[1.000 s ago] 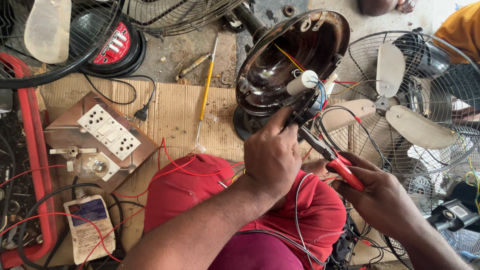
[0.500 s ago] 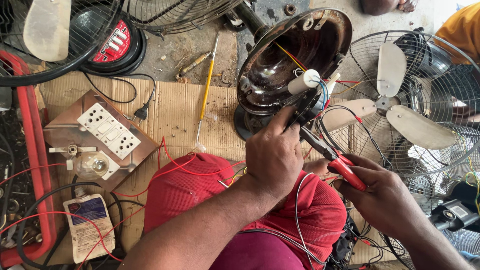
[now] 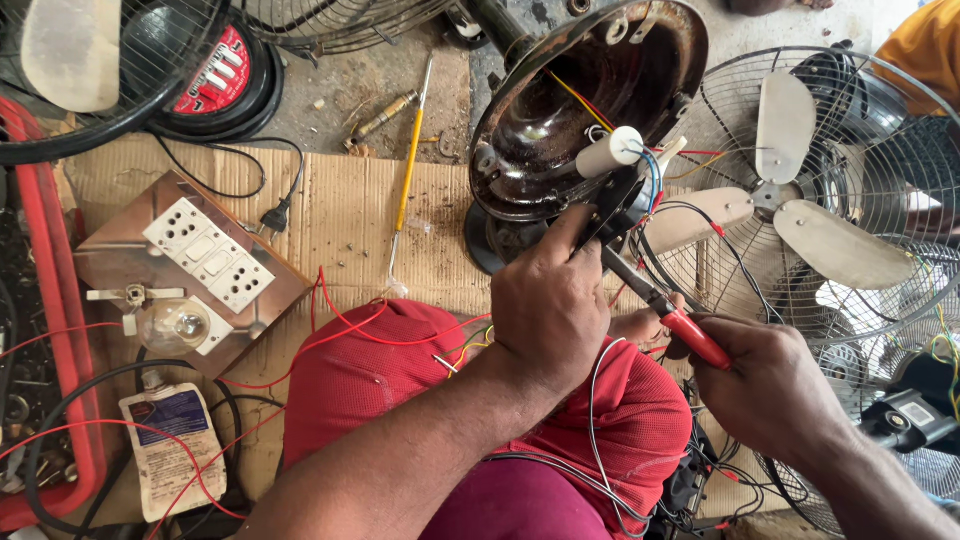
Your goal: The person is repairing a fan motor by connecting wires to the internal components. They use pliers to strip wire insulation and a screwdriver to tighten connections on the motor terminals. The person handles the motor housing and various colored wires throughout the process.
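Note:
My left hand (image 3: 548, 305) reaches up to the open, dark metal fan base (image 3: 560, 110) and pinches a black part with wires at its rim, just below a white cylinder-shaped capacitor (image 3: 610, 152). In my right hand (image 3: 775, 385) are red-handled pliers (image 3: 665, 310), whose jaws point up-left into the same bundle of coloured wires (image 3: 655, 170). Both hands work over my knee, which is covered in red cloth (image 3: 380, 385).
A yellow-handled screwdriver (image 3: 408, 165) lies on cardboard to the left. A wooden switchboard with sockets and a bulb (image 3: 190, 270) sits further left. A caged fan with pale blades (image 3: 800, 200) stands right. Red and black wires trail over the floor; a red crate (image 3: 55, 320) edges the left.
Nearly nothing has changed: both hands stay at the fan base, with only tiny shifts of the pliers and fingers.

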